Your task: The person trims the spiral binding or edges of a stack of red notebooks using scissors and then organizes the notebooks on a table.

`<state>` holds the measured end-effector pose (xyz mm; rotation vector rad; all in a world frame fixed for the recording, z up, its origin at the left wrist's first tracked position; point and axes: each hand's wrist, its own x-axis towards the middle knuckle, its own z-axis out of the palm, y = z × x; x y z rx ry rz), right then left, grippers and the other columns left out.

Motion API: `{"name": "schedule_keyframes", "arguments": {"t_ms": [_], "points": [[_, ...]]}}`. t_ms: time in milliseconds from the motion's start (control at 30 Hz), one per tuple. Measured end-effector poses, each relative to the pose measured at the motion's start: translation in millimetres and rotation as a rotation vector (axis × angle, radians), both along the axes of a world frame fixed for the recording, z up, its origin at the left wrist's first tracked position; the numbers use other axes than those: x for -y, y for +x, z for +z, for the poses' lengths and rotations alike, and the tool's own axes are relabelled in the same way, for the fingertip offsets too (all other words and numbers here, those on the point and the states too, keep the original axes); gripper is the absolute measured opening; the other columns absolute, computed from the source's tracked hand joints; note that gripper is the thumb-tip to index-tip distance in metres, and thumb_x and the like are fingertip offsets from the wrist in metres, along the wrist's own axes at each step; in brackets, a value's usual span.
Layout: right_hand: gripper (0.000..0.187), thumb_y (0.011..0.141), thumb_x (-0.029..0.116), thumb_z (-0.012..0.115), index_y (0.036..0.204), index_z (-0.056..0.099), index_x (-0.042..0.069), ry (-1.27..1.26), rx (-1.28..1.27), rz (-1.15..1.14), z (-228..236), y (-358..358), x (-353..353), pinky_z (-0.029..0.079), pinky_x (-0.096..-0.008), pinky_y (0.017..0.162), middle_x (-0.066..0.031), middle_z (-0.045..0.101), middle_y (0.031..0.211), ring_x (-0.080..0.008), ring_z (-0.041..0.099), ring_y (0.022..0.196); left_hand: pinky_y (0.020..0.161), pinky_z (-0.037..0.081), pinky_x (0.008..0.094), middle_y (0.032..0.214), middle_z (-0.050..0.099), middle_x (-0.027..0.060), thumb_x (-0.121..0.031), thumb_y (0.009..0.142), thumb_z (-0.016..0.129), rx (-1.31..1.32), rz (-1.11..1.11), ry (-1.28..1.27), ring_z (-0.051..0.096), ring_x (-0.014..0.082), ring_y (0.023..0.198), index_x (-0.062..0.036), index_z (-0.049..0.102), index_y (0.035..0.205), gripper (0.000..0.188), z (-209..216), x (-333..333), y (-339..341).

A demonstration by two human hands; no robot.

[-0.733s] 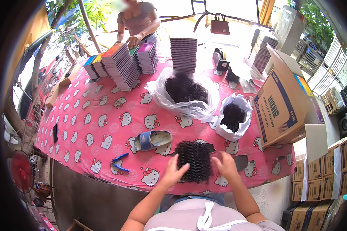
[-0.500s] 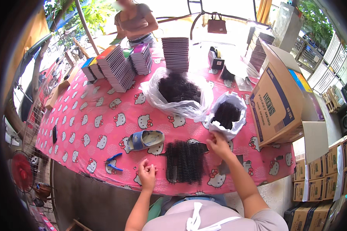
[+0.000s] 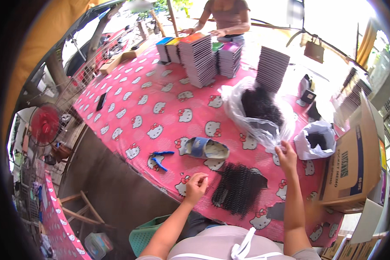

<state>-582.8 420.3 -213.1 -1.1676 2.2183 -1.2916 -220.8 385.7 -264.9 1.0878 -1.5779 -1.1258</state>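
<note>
My right hand [image 3: 287,157] pinches the near edge of a big clear plastic bag [image 3: 232,104] that holds a heap of black spiral binding coils [image 3: 261,106]. A smaller white bag [image 3: 305,147], with more dark coils inside, stands just right of that hand. My left hand [image 3: 196,188] has its fingers curled together at the left side of a flat pile of black spiral coils [image 3: 238,190]; whatever it may hold is too small to make out. Beyond it lie a blue-and-cream slipper [image 3: 198,147] and blue-handled pliers [image 3: 161,160], both untouched.
Stacks of spiral notebooks [image 3: 197,65] stand at the far side, where another person [image 3: 227,19] rests hands on them. Another tall notebook stack [image 3: 272,69] rises behind the big bag. An open cardboard box [image 3: 344,164] flanks the right. A phone [image 3: 101,101] lies far left.
My view has turned, shifting the table in the picture. My right hand has gone from the white bag to the big bag's edge. My left fingers have closed more, nearer the coil pile.
</note>
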Motion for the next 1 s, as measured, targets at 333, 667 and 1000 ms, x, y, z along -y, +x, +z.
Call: {"name": "schedule_keyframes", "arguments": {"t_ms": [333, 667, 1000], "points": [[0.041, 0.072, 0.027, 0.076, 0.105, 0.065, 0.005, -0.077, -0.523, 0.588, 18, 170, 54, 0.043, -0.0454, 0.089, -0.0163, 0.055, 0.123, -0.0342, 0.056, 0.105, 0.061, 0.051, 0.0251, 0.088, 0.063, 0.0067, -0.009, 0.086, 0.064, 0.024, 0.017, -0.025, 0.063, 0.0119, 0.074, -0.0018, 0.064, 0.094, 0.011, -3, 0, -3], [0.014, 0.077, 0.014, 0.064, 0.089, 0.057, 0.009, 0.050, -0.651, 0.531, -4, 167, 108, 0.041, -0.0461, 0.079, -0.0079, 0.061, 0.093, -0.0295, 0.058, 0.095, 0.066, 0.052, 0.0277, 0.090, 0.063, 0.0076, -0.006, 0.087, 0.063, 0.046, 0.024, -0.132, 0.065, 0.0127, 0.078, 0.0010, 0.064, 0.097, 0.012, -12, -7, 11], [0.032, 0.074, 0.012, 0.069, 0.104, 0.062, 0.003, -0.122, -0.688, 0.230, 29, 140, 33, 0.039, -0.0475, 0.096, -0.0213, 0.060, 0.111, -0.0376, 0.055, 0.108, 0.068, 0.049, 0.0329, 0.086, 0.066, 0.0113, -0.013, 0.086, 0.063, -0.059, -0.124, -0.105, 0.063, 0.0227, 0.076, -0.0018, 0.066, 0.091, 0.012, -14, 12, -1]]}}
